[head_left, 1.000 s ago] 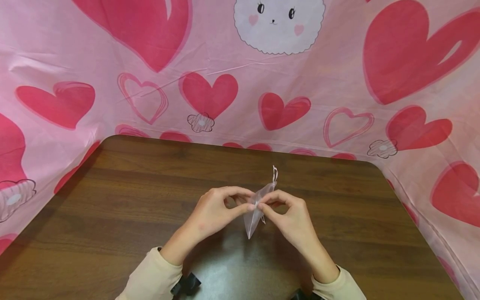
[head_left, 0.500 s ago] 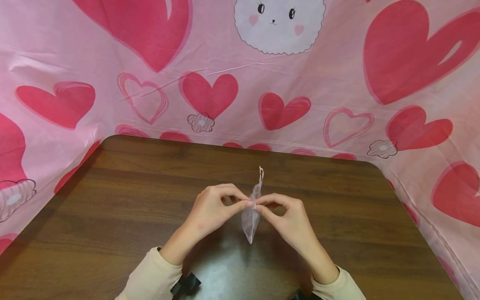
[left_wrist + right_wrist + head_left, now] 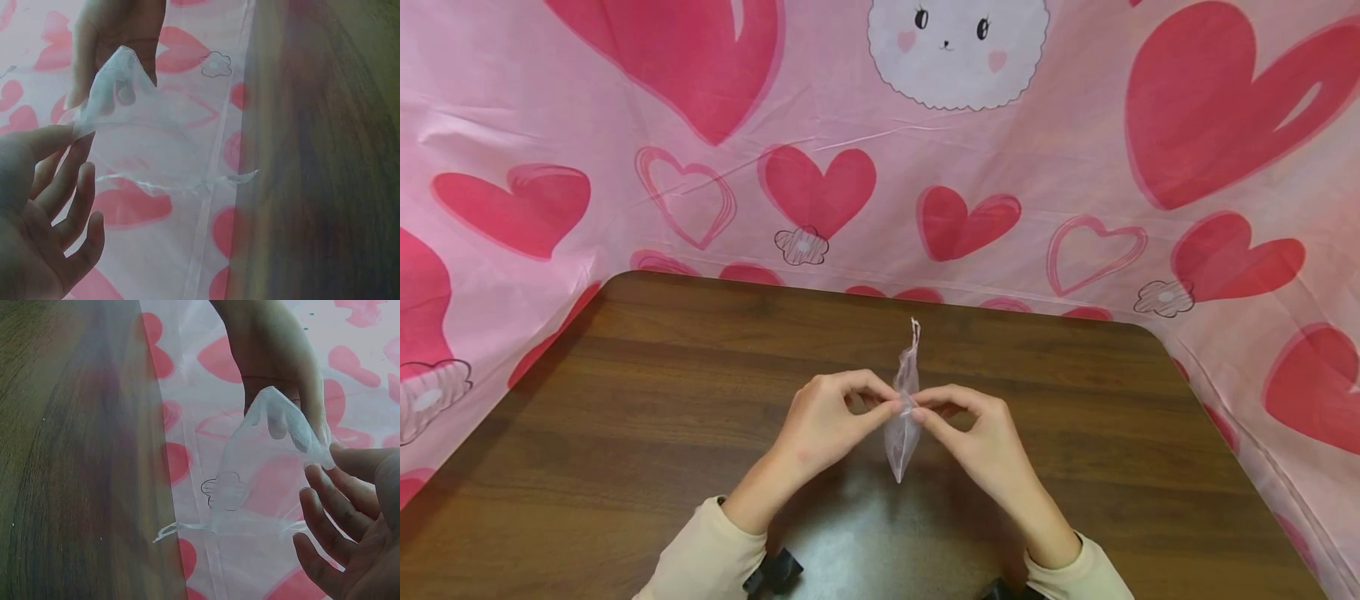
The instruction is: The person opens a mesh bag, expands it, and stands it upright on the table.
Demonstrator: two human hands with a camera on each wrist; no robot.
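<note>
A sheer white organza drawstring bag [image 3: 901, 442] is held up above the table between both hands. My left hand [image 3: 827, 421] pinches it from the left between thumb and forefinger. From the right, my right hand [image 3: 973, 425] pinches the same bag, its fingertips right beside the left ones. The drawstring loop [image 3: 915, 332] sticks out at the far end. In the left wrist view the sheer fabric [image 3: 147, 134] spreads out from the fingertips, nothing visible inside it. The right wrist view shows the bag [image 3: 262, 469] with its cord loop [image 3: 165, 531] hanging to one side.
The brown wood-grain table [image 3: 700, 358] lies under both hands. Behind and beside it hangs a pink cloth [image 3: 895, 167] with red hearts. A black wrist device [image 3: 773, 572] sits by the left sleeve [image 3: 707, 550].
The bag has turned from leaning right to standing nearly straight between the hands, and its drawstring end has swung left. Both hands keep pinching it, almost in place.
</note>
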